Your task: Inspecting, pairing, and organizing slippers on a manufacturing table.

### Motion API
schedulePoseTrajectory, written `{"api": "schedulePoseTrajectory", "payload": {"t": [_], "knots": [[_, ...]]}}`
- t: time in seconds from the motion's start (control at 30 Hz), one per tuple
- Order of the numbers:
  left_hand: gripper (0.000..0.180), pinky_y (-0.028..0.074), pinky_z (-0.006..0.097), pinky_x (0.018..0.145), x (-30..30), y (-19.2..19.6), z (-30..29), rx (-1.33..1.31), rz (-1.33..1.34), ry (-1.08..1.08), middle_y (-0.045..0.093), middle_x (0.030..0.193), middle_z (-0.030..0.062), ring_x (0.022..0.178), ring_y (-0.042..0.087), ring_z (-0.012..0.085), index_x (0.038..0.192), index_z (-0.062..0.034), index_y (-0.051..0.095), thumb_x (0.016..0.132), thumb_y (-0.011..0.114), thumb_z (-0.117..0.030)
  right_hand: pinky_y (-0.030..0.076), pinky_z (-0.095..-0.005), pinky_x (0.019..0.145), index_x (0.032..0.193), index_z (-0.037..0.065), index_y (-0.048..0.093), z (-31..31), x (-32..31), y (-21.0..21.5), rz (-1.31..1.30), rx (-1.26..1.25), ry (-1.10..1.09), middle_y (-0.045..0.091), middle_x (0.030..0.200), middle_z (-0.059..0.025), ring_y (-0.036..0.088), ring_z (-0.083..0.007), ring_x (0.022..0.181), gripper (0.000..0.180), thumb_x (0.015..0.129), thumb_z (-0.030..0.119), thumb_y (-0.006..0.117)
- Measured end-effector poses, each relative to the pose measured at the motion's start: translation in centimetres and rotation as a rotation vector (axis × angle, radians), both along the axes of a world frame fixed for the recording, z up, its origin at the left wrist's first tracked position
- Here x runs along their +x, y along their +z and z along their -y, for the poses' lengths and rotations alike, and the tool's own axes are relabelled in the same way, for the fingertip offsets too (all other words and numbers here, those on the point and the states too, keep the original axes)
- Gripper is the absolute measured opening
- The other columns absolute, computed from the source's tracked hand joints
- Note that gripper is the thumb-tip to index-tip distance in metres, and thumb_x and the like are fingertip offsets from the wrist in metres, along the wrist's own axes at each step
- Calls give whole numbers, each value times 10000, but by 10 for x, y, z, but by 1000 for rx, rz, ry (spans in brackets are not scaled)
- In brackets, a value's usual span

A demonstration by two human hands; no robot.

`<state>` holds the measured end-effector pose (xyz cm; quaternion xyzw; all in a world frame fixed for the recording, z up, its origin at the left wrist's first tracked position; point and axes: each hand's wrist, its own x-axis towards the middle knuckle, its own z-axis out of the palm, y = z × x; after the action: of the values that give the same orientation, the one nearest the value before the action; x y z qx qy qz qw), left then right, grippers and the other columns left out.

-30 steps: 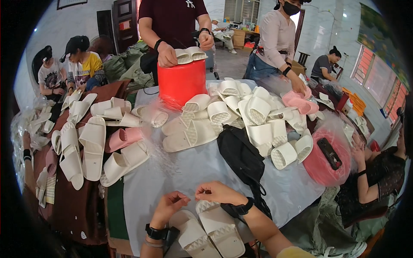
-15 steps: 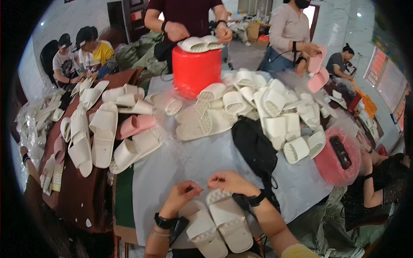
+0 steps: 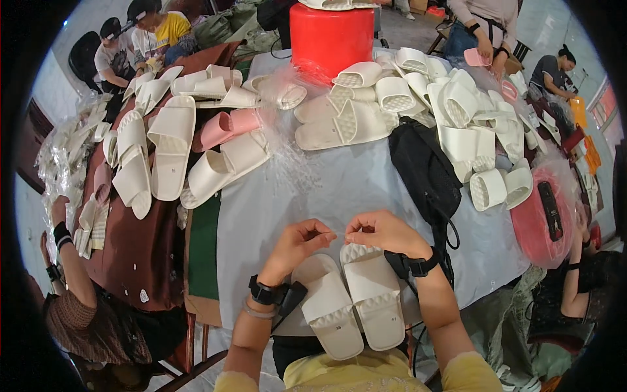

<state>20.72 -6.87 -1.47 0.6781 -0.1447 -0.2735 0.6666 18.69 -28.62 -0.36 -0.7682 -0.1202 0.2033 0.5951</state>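
Observation:
Side by side at the table's near edge lie two cream slide slippers, the left one [image 3: 326,299] and the right one [image 3: 372,291], toes toward the far side and heels toward me. Over the toe of the left slipper is my left hand [image 3: 302,245], its thumb and fingertips pinched together. My right hand [image 3: 389,232] is over the toe of the right slipper, its fingers also pinched. The fingertips of the two hands almost meet. Whatever they hold, if anything, is too small to make out.
Loose cream slippers [image 3: 460,104] heap up beyond my hands, beside a black bag [image 3: 424,170]. A red stool [image 3: 332,40] stands at the far edge. Farther left are more slippers [image 3: 172,147] and a pink one [image 3: 226,128]. A wrapped pink stool [image 3: 537,215] is at right; co-workers sit around.
My view has tilted down, so the table and its contents sit differently in the picture. Both hands stay pinched over the slipper toes. The standing person at right has lowered the pink slippers.

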Motion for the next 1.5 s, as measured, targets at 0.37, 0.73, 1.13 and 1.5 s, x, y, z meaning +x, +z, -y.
{"api": "schedulePoseTrajectory", "payload": {"t": [0.37,0.73,1.13,1.5], "knots": [[90,420,198,655,2,-5,-1,23,-22,-26,600,783,0,724,521,60,834,-5,622,812,591,-87,400,-200,558,867,-10,619,-1,2,-5,-97,25,-83,601,734,-9,508,-61,639,192,795,168,610],[96,425,207,641,3,-5,0,128,93,-33,591,747,-1,706,528,69,811,-12,626,796,613,-105,421,-241,560,828,11,628,4,2,-6,62,-32,-73,613,692,-39,528,-91,608,195,768,197,615],[101,396,193,623,3,3,0,111,41,7,581,729,-12,683,501,53,810,-15,618,803,608,-115,429,-247,610,831,7,620,6,1,5,82,-50,-16,621,724,-44,539,-104,655,190,759,183,615],[92,420,190,624,2,-3,-5,60,19,-27,592,764,-8,703,509,36,863,6,606,817,599,-72,426,-238,584,829,-11,620,-1,-1,-3,33,-41,-45,616,694,-54,531,-97,634,187,761,163,620]]}}
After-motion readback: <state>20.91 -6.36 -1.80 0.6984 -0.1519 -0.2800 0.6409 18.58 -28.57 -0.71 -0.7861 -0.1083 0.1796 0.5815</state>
